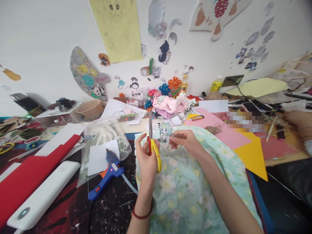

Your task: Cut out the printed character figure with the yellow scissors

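Observation:
My left hand [147, 157] is closed round the handles of yellow and red scissors [156, 154], whose blades point up and away from me. Between the thumb and fingers of my right hand [186, 141] is the edge of a small cut-out cartoon figure [165, 131] with pale green hair. The figure is just right of the scissor blades. Both hands are over a pale green floral cloth [190, 191] spread on the table.
Left of the cloth lie a blue glue gun [108, 177], a plastic bag [97, 130], a white device [46, 195] and red material [41, 172]. Pink paper [226, 130] and yellow paper [253, 156] lie right. Another person's hand [298, 122] is at the far right.

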Tool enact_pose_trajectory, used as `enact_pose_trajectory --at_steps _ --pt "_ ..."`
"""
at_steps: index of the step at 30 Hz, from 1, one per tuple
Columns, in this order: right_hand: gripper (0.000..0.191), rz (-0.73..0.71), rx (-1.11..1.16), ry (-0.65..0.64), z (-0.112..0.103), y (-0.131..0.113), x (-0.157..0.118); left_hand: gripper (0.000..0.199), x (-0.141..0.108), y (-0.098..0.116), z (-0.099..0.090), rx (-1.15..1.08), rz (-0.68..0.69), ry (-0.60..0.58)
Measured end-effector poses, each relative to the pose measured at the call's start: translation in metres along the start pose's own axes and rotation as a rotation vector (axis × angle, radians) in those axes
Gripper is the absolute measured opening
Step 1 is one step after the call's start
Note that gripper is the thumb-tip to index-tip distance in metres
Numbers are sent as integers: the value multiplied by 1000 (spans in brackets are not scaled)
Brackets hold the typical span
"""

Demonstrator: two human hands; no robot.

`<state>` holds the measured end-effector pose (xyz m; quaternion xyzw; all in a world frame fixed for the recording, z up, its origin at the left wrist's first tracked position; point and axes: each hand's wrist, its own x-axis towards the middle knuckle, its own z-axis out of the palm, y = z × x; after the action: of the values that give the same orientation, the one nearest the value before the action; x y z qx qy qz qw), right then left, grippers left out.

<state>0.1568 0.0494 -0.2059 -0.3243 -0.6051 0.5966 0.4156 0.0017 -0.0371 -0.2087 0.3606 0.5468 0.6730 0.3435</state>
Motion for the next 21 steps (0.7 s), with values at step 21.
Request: enact_pose_trajectory --at_steps 21 --pt "34 -9 -4 80 -2 1 2 51 0 -1 -5 92 -4 108"
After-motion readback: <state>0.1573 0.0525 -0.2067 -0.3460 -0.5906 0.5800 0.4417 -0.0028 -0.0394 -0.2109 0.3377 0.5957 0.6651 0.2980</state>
